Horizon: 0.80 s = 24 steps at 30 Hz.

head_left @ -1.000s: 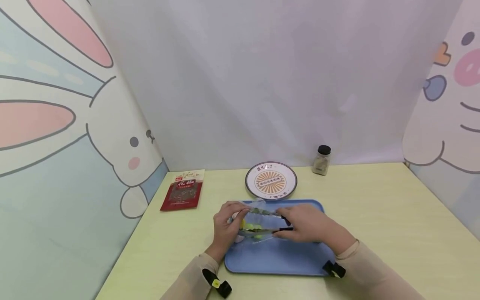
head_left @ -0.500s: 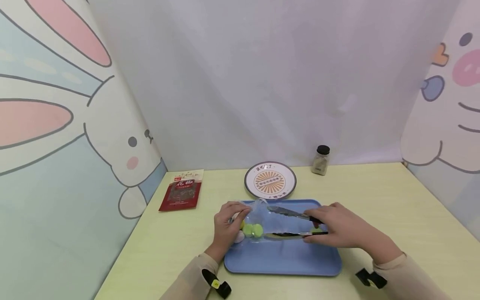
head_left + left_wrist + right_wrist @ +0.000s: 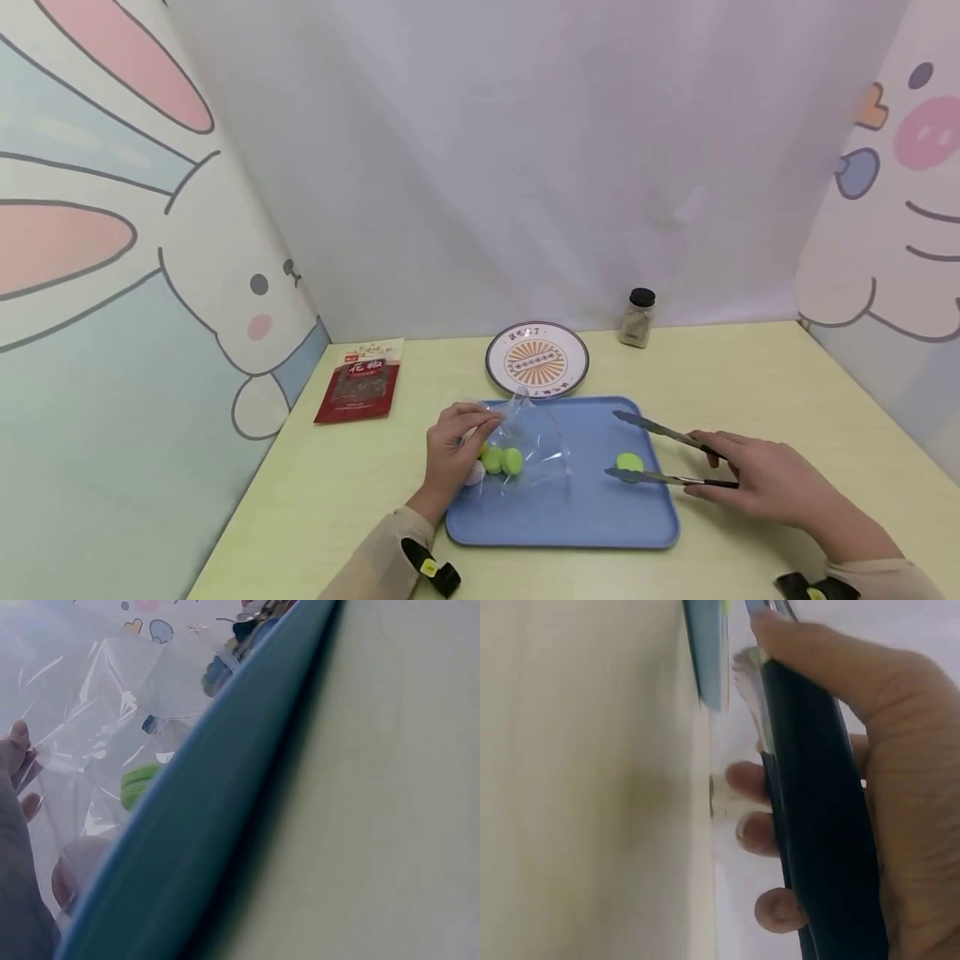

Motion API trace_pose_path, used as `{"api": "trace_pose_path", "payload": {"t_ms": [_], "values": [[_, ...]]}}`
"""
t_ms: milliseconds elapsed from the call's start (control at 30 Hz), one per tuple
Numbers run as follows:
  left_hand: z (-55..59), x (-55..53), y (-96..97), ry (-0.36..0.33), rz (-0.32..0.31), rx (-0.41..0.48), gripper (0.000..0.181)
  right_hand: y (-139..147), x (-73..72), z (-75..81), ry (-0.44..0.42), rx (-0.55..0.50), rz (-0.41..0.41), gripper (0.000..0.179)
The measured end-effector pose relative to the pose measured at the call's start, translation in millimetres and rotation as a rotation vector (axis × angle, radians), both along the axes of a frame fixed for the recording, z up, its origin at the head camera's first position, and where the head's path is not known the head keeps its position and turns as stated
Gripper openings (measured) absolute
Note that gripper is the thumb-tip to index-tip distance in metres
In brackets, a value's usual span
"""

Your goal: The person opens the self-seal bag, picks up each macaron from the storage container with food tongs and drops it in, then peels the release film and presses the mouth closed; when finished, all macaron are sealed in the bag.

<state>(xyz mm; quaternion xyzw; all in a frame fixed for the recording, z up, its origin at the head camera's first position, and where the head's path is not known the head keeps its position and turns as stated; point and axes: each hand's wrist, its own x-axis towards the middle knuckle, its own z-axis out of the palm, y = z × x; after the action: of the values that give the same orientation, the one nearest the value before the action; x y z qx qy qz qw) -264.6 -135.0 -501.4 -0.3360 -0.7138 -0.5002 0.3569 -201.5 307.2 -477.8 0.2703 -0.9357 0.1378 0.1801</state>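
Observation:
In the head view, my left hand (image 3: 452,450) pinches the edge of a clear plastic bag (image 3: 547,446) at the left of the blue tray (image 3: 562,521). Inside it are green macarons (image 3: 512,461), with a pale one and a bit of yellow partly covered by the hand. My right hand (image 3: 776,483) grips metal tongs (image 3: 660,429) with dark handles, their arms spread apart. Between the tong tips, a single green macaron (image 3: 628,460) lies on the tray's right side. Seen from the right wrist, the fingers wrap the black tong handle (image 3: 817,802).
Behind the tray stands a round patterned plate (image 3: 537,360). A small jar with a black lid (image 3: 637,318) is at the back right. To the left lies a red spice packet (image 3: 360,390). Cartoon-printed panels and a white backdrop (image 3: 480,167) enclose the table (image 3: 315,508).
The tongs have come out of the bag and moved right with my right hand, to around the green macaron on the tray. My left hand keeps holding the bag in place.

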Motion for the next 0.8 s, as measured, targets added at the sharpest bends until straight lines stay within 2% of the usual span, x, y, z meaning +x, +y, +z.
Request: {"api": "trace_pose_path", "payload": {"t_ms": [167, 433, 800], "values": [[1.0, 0.5, 0.0, 0.001, -0.01, -0.006, 0.021, 5.8, 2.4, 4.6, -0.052, 0.021, 0.0, 0.059], [-0.1, 1.2, -2.0, -0.015, 0.001, -0.012, 0.019, 4.4, 2.6, 4.5, -0.046, 0.045, 0.011, 0.063], [-0.5, 1.3, -2.3, -0.039, 0.007, -0.016, 0.019, 2.5, 4.5, 11.9, -0.076, 0.1, -0.061, 0.068]]}}
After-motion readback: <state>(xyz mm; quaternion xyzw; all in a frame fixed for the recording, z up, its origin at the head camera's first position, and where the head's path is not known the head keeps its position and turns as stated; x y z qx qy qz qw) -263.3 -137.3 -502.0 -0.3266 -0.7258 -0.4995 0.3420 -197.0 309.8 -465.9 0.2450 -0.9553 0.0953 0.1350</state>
